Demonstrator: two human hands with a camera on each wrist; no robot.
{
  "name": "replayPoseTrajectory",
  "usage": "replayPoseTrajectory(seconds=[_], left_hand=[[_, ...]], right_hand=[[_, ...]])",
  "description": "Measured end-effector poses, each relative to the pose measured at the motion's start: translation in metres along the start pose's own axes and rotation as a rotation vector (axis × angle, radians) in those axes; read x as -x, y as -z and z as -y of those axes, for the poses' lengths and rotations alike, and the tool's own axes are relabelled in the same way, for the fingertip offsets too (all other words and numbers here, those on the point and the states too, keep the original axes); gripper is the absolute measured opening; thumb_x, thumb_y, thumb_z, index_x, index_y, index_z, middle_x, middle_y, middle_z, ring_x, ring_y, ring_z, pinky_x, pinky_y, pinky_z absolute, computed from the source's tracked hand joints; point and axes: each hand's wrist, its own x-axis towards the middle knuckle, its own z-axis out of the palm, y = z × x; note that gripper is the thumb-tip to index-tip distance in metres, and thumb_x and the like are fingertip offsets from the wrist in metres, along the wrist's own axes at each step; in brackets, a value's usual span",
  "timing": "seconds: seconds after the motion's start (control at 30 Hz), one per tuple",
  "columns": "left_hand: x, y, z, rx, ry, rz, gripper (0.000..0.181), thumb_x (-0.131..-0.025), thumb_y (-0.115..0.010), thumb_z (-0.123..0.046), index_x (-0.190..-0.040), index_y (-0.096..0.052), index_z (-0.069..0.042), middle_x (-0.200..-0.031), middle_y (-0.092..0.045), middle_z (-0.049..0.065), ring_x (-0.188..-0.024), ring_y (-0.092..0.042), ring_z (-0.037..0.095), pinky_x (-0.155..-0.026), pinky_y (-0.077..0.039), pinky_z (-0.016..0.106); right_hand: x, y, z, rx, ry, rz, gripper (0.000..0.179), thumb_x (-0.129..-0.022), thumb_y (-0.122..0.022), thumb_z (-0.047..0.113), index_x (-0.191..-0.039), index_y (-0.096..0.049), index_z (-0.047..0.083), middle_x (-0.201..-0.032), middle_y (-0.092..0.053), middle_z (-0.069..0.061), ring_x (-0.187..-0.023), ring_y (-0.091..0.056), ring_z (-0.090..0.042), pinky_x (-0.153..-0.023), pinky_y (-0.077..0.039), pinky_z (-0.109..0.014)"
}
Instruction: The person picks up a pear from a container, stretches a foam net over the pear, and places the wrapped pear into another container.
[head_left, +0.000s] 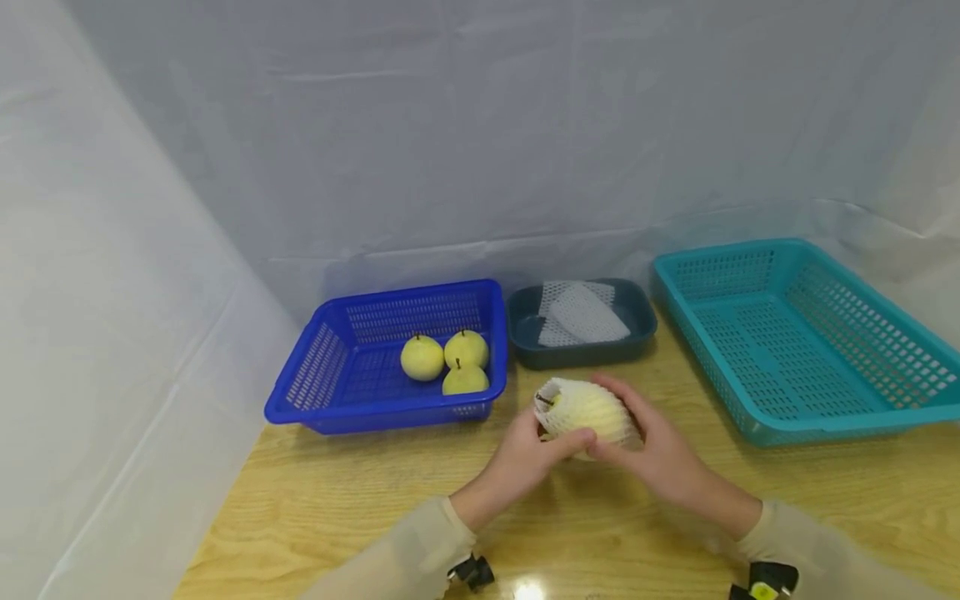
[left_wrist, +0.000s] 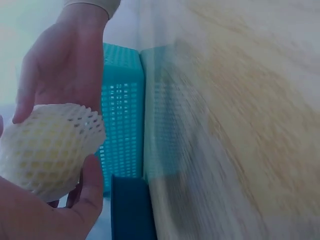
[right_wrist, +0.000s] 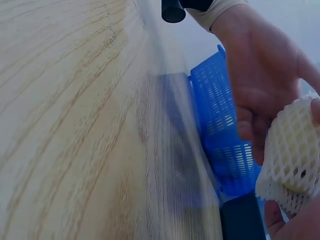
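Observation:
Both hands hold one pale yellow pear [head_left: 549, 402] wrapped in a white foam net [head_left: 596, 414], over the near middle of the table. The left hand [head_left: 521, 454] grips its left side and the right hand [head_left: 667, 458] its right, with both thumbs meeting at the front. The stem pokes out at the net's open left end. In the left wrist view the net [left_wrist: 47, 150] is stretched round the fruit, between the two hands. The right wrist view shows the net's loose edge [right_wrist: 280, 196] below the fruit. Some fingers are hidden behind the pear.
A blue basket [head_left: 386, 412] with three bare pears [head_left: 422, 358] stands at the left. Behind the hands, a dark teal tray [head_left: 577, 357] holds white foam nets [head_left: 585, 312]. A large turquoise basket [head_left: 712, 367] sits at the right. Grey-white sheeting [head_left: 465, 133] hangs behind.

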Motion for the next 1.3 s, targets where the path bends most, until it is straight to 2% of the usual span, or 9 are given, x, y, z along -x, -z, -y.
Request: replayPoseTrajectory(seconds=[0.13, 0.33, 0.43, 0.57, 0.63, 0.8, 0.9, 1.17, 1.3], left_hand=[[-0.001, -0.001, -0.001, 0.038, 0.026, -0.008, 0.055, -0.09, -0.076, -0.032, -0.134, -0.052, -0.009, -0.117, -0.064, 0.007, -0.098, -0.064, 0.015, -0.085, -0.057, 0.04], [0.0, -0.001, 0.0, 0.025, 0.031, -0.043, 0.06, -0.089, -0.077, -0.028, -0.138, -0.049, -0.008, -0.124, -0.063, 0.008, -0.108, -0.062, 0.016, -0.093, -0.054, 0.029], [0.001, 0.0, -0.001, 0.019, 0.027, -0.05, 0.06, -0.088, -0.077, -0.023, -0.138, -0.049, -0.005, -0.124, -0.063, 0.011, -0.108, -0.063, 0.017, -0.093, -0.053, 0.028], [0.001, 0.003, -0.003, 0.019, 0.016, -0.045, 0.06, -0.087, -0.076, -0.017, -0.139, -0.048, -0.002, -0.123, -0.063, 0.014, -0.106, -0.063, 0.017, -0.092, -0.054, 0.028], [0.001, 0.004, -0.003, 0.022, 0.013, -0.035, 0.061, -0.087, -0.075, -0.015, -0.139, -0.047, -0.002, -0.123, -0.062, 0.015, -0.104, -0.063, 0.016, -0.091, -0.054, 0.028], [0.003, 0.006, -0.004, 0.04, 0.004, 0.012, 0.062, -0.086, -0.073, -0.012, -0.141, -0.046, -0.005, -0.12, -0.063, 0.013, -0.101, -0.062, 0.014, -0.088, -0.055, 0.027], [0.004, 0.007, -0.003, 0.048, 0.0, 0.043, 0.064, -0.085, -0.072, -0.01, -0.142, -0.044, -0.006, -0.119, -0.062, 0.011, -0.1, -0.062, 0.013, -0.087, -0.055, 0.027], [0.003, 0.007, -0.002, 0.073, -0.021, 0.083, 0.064, -0.085, -0.071, -0.007, -0.142, -0.042, -0.005, -0.123, -0.06, 0.012, -0.104, -0.06, 0.013, -0.089, -0.054, 0.027], [0.002, 0.006, -0.003, 0.082, -0.03, 0.099, 0.063, -0.087, -0.071, -0.007, -0.143, -0.042, -0.005, -0.126, -0.058, 0.013, -0.107, -0.06, 0.013, -0.09, -0.054, 0.028]], right_hand=[[0.001, -0.001, 0.004, 0.029, -0.019, 0.0, 0.08, -0.085, -0.082, 0.025, -0.152, -0.038, 0.033, -0.151, -0.048, -0.002, -0.129, -0.051, -0.023, -0.099, -0.047, -0.025], [0.001, 0.0, 0.004, 0.034, -0.009, 0.014, 0.084, -0.081, -0.085, 0.027, -0.152, -0.039, 0.034, -0.151, -0.049, -0.002, -0.128, -0.051, -0.017, -0.099, -0.046, -0.024], [0.001, 0.002, 0.001, -0.008, 0.048, 0.056, 0.083, -0.085, -0.082, 0.02, -0.154, -0.037, 0.028, -0.153, -0.046, -0.006, -0.131, -0.048, -0.01, -0.103, -0.043, -0.02], [-0.001, 0.007, -0.001, -0.142, 0.116, 0.116, 0.069, -0.095, -0.067, 0.005, -0.155, -0.033, 0.007, -0.151, -0.043, -0.018, -0.13, -0.048, -0.004, -0.101, -0.046, -0.02], [-0.002, 0.009, -0.001, -0.187, 0.117, 0.131, 0.064, -0.097, -0.061, 0.003, -0.154, -0.031, 0.0, -0.152, -0.041, -0.022, -0.129, -0.047, -0.001, -0.101, -0.047, -0.02], [-0.003, 0.012, 0.001, -0.234, 0.092, 0.209, 0.069, -0.098, -0.061, 0.005, -0.157, -0.026, 0.003, -0.158, -0.032, -0.025, -0.132, -0.045, 0.002, -0.104, -0.044, -0.02], [-0.004, 0.012, 0.0, -0.256, 0.091, 0.25, 0.07, -0.098, -0.062, 0.004, -0.158, -0.026, 0.005, -0.158, -0.03, -0.026, -0.132, -0.047, 0.0, -0.102, -0.047, -0.022], [-0.003, 0.014, 0.0, -0.189, 0.079, 0.178, 0.067, -0.092, -0.07, 0.005, -0.151, -0.036, 0.003, -0.147, -0.047, -0.02, -0.125, -0.053, -0.004, -0.1, -0.048, -0.02], [-0.001, 0.015, 0.002, -0.178, 0.058, 0.135, 0.069, -0.09, -0.073, 0.006, -0.149, -0.038, 0.003, -0.147, -0.047, -0.019, -0.126, -0.051, -0.001, -0.102, -0.043, -0.016]])
